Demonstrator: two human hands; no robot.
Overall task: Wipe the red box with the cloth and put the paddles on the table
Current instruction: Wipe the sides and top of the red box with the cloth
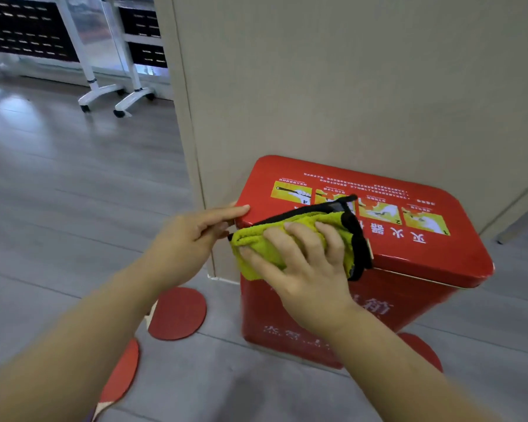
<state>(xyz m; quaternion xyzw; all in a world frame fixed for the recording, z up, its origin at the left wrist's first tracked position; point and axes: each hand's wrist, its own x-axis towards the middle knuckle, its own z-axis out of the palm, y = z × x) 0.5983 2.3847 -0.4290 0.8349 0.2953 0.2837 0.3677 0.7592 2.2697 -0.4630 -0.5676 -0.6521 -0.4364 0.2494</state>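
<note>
Right hand point(305, 263) presses cloth point(302, 236) flat on box point(409, 239) lid, grip closed on it; left hand point(192, 236) open, steadying lid's 9 o'clock corner.

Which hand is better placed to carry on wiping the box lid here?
The right hand: it lies flat on the cloth, pressing it against the near left corner of the red box lid. The left hand only touches the lid's left edge, apparently steadying it.
</note>
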